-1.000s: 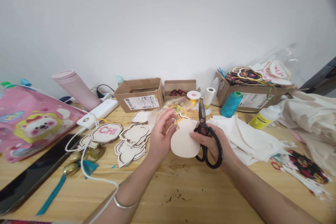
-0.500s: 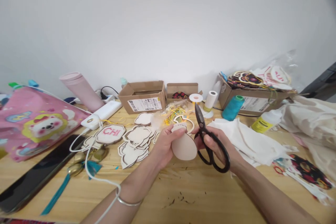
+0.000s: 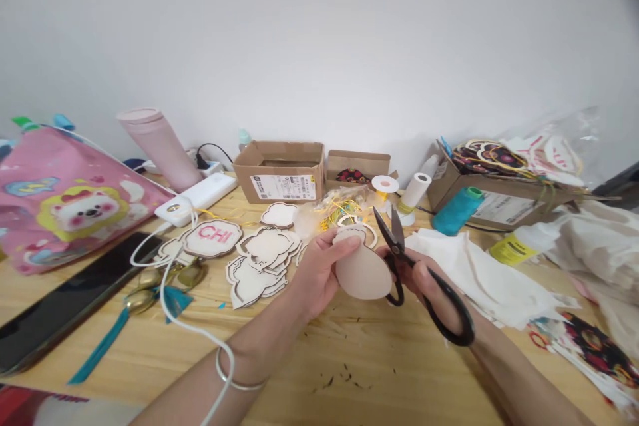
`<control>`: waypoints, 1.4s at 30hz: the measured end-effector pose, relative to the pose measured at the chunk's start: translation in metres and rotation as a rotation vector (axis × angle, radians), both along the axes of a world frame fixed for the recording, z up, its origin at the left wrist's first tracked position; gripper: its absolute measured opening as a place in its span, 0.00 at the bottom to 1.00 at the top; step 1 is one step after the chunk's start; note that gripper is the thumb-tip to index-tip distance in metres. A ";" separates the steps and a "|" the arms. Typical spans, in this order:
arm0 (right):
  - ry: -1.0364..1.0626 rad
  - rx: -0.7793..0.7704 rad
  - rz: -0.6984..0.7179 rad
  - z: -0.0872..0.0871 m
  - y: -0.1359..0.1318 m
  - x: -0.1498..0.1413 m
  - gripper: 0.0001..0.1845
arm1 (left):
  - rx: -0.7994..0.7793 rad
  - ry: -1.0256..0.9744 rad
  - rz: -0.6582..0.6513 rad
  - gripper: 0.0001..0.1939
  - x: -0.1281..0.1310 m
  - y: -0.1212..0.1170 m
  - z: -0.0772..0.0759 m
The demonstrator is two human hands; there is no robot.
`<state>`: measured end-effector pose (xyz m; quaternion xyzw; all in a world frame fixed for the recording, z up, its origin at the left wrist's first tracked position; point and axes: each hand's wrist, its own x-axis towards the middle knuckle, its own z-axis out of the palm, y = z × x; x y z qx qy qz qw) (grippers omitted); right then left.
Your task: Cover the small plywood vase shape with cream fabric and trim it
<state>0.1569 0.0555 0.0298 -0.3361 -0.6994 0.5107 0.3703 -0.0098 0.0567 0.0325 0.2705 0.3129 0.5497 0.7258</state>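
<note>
Between thumb and fingers, my left hand [image 3: 322,269] pinches a pale, gourd-shaped flat piece [image 3: 367,273] with a scalloped top edge. Black-handled scissors [image 3: 397,239] sit in my right hand [image 3: 424,283], their blades apart and pointing up and away, just right of the pale piece. Behind the left hand, a cream outlined frame [image 3: 370,234] is partly hidden by the held piece. To the left lies a heap of cloud-shaped wooden pieces [image 3: 262,259], with a badge lettered CHI [image 3: 213,237] beside it.
Cardboard boxes [image 3: 284,170] stand along the wall. A teal thread cone [image 3: 456,211], a yellow-labelled bottle [image 3: 522,244] and white cloth [image 3: 474,273] lie to the right. At left are a pink bag [image 3: 84,206], a phone [image 3: 74,299] and a white cable [image 3: 192,326] crossing my left forearm.
The scissors have opened, their blades and handles spreading apart. The view has shifted slightly, and the pale piece remains in my left hand.
</note>
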 end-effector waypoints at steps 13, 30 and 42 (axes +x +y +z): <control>-0.169 0.022 0.087 0.008 0.000 -0.002 0.28 | -0.032 0.038 0.088 0.11 0.008 -0.002 -0.007; -0.056 0.249 -0.249 0.003 0.004 0.001 0.19 | -0.429 -0.249 -0.457 0.13 -0.005 -0.001 -0.005; 0.164 -0.051 -0.556 -0.004 0.006 -0.002 0.19 | -0.252 -0.293 -0.584 0.34 -0.001 0.000 -0.006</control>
